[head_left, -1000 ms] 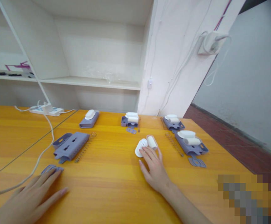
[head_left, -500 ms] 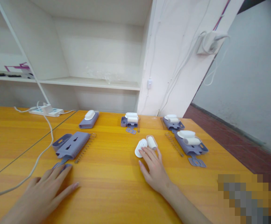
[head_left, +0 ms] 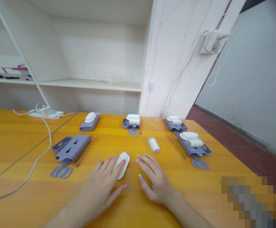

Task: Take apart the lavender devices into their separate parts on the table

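Observation:
A white oval plastic cover (head_left: 122, 163) lies on the orange table (head_left: 128, 202) near the front, between my two hands. My left hand (head_left: 100, 186) rests flat with its fingers stretched out and touching the cover's left edge. My right hand (head_left: 155, 180) lies open just right of the cover, fingers spread, holding nothing. A small white roller piece (head_left: 153, 144) sits a little beyond my right hand. To the left are a purple housing (head_left: 72, 148), a metal spring (head_left: 87, 154) beside it and a flat purple clip (head_left: 61, 171).
Farther back stand three more purple-and-white sets (head_left: 89, 121), (head_left: 132, 122), (head_left: 176, 123), and a larger set (head_left: 193, 144) with a spring (head_left: 176, 145) at the right. A white power strip (head_left: 45, 113) and its cable (head_left: 36, 161) cross the left. White shelving rises behind.
My left hand has moved right from the purple clip to the middle. The white oval cover has moved from beside the roller piece toward me, and my right hand has drawn back with it.

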Demonstrator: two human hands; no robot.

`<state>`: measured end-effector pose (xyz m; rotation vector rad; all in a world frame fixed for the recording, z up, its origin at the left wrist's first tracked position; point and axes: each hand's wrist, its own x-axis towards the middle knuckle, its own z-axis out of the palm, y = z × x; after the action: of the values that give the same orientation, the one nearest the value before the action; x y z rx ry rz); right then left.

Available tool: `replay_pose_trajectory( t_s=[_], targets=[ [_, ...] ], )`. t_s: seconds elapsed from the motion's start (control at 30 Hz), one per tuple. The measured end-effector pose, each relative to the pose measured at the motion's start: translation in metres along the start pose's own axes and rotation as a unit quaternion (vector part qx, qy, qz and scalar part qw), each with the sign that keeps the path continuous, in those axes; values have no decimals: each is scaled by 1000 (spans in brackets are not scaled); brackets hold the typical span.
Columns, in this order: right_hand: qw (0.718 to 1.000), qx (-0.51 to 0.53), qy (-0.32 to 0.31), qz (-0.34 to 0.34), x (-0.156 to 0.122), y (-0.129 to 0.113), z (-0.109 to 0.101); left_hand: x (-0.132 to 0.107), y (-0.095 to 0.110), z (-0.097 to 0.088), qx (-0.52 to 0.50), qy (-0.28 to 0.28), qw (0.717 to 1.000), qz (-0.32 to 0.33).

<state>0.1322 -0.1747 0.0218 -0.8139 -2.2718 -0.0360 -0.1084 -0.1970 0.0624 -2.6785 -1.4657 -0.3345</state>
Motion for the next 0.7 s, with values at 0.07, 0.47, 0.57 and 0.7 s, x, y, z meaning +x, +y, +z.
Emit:
replay_pose_trajectory(
  t_s=[0.07,0.47,0.57,0.7],
  targets=[
    [999,-22,7,26,0,5,2,16,5,2,7,-8,1000,3],
    [979,-121,-21,162,1,16,10,46,-7,11,17,-100,993,-61],
    [978,-123,-30,168,2,16,10,43,-22,4,9,-89,994,-68],
    [975,-132,-40,176,1,16,11,36,-42,-3,-7,-58,996,-70]
  ],
)
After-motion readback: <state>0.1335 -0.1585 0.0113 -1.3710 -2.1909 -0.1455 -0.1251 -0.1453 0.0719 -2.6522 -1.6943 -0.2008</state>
